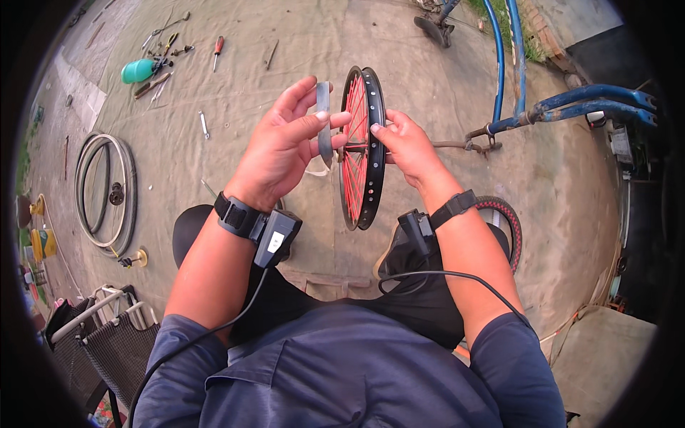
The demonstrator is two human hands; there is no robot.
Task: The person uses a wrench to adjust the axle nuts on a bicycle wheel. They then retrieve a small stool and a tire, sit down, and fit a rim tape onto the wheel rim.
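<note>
Currently, bicycle wheel [359,148] upright between hands, seen nearly edge-on, long axis running away from person. Right hand [414,146] nearer, pinching black rim [369,203] from right, thumb on outer face. Left hand [282,143] pinching flat grey strip [323,96] between thumb and fingers; strip just left of wheel, roughly parallel to rim. Cannot tell whether left fingertips touch red spokes [353,178].

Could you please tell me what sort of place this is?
Probably an outdoor bicycle repair spot: a red-spoked wheel, a blue bicycle frame, and a red-handled screwdriver lying nearby.
</note>
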